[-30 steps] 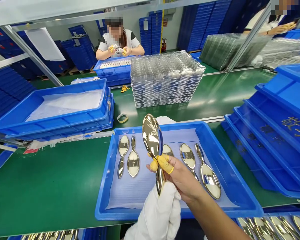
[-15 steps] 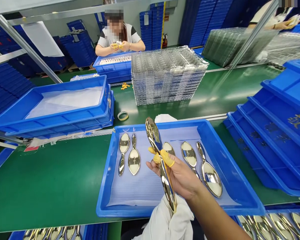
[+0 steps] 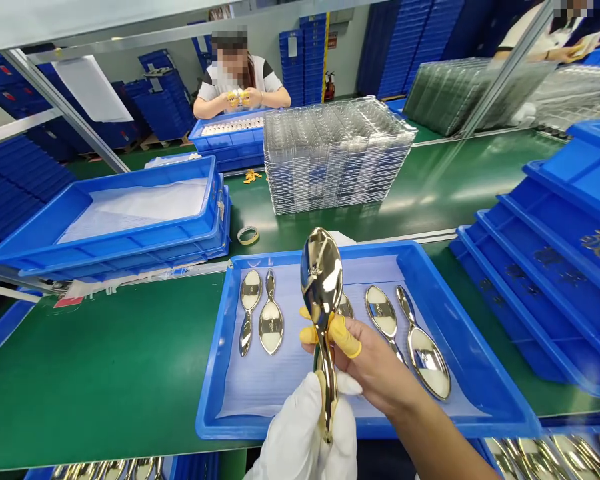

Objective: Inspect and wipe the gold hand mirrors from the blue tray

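Note:
A shiny gold paddle-shaped piece (image 3: 322, 273) with an oval head, a small logo and a slim curved handle stands upright over the tray, its head at the top. My left hand (image 3: 300, 430), in a white cloth glove, is closed around the lower handle. Yellow finger cots cover the thumb and fingertips of my right hand (image 3: 367, 357), which pinches the neck just below the head. Behind it, a blue tray (image 3: 213, 373) lined with white sheet holds several similar gold pieces (image 3: 271, 325). One of them (image 3: 345, 307) is partly hidden by the held piece and my right hand.
Blue trays stack at left (image 3: 130, 247) and lean at right (image 3: 545, 267). A tall stack of clear plastic trays (image 3: 335, 160) and a tape roll (image 3: 248, 235) sit beyond. More gold pieces (image 3: 545, 457) lie below. Across the bench, a person (image 3: 243, 87) handles small items.
The held gold piece has turned from edge-on and tilted to nearly upright, its logo face showing. My left gloved hand has moved up around the handle. My right hand stays at the neck.

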The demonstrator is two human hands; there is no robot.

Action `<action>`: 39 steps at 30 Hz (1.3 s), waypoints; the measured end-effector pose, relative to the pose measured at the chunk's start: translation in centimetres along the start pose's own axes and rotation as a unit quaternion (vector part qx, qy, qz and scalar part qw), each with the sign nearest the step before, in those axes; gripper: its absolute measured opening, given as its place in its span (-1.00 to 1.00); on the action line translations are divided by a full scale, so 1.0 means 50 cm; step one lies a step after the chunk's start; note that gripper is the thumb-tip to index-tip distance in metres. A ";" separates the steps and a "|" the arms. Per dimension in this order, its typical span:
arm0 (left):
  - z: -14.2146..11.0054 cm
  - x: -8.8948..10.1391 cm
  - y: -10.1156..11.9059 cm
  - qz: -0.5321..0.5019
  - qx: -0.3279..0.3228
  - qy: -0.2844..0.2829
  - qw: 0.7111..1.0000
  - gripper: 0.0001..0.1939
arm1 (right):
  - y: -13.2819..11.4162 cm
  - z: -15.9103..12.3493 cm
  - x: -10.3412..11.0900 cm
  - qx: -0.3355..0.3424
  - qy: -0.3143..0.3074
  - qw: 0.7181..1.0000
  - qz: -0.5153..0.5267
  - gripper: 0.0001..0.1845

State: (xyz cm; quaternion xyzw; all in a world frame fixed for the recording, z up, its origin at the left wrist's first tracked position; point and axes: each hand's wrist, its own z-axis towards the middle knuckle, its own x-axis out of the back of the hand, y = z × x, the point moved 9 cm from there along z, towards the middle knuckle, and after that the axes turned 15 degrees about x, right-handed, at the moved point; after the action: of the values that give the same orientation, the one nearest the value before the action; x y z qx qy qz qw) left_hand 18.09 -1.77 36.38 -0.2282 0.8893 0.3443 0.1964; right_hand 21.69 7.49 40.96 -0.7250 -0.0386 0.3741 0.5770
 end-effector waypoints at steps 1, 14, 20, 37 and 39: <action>0.000 0.002 -0.002 -0.006 0.006 -0.009 1.000 -0.68 | -0.003 0.001 -0.003 0.007 -0.011 1.000 0.013 -0.50; 0.019 -0.016 -0.052 -0.105 0.032 -0.160 0.981 -0.47 | 0.002 0.012 0.011 0.008 0.022 0.999 0.034 -0.55; 0.051 -0.017 -0.028 -0.139 0.002 -0.173 0.975 -0.38 | 0.014 -0.003 -0.018 -0.042 -0.043 0.998 0.009 -0.60; -0.016 -0.073 -0.035 0.032 -0.039 -0.158 0.986 -0.68 | -0.034 0.046 0.034 0.038 0.081 0.996 0.020 -0.55; -0.014 -0.067 -0.034 0.043 -0.043 -0.149 0.987 -0.64 | -0.027 0.045 0.034 0.034 0.089 0.995 0.035 -0.54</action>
State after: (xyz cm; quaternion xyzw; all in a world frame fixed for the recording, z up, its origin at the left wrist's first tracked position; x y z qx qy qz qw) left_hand 21.59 -2.49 37.67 -0.1444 0.8436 0.4200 0.3019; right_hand 22.11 10.59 41.17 -0.7361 0.0508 0.3290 0.5893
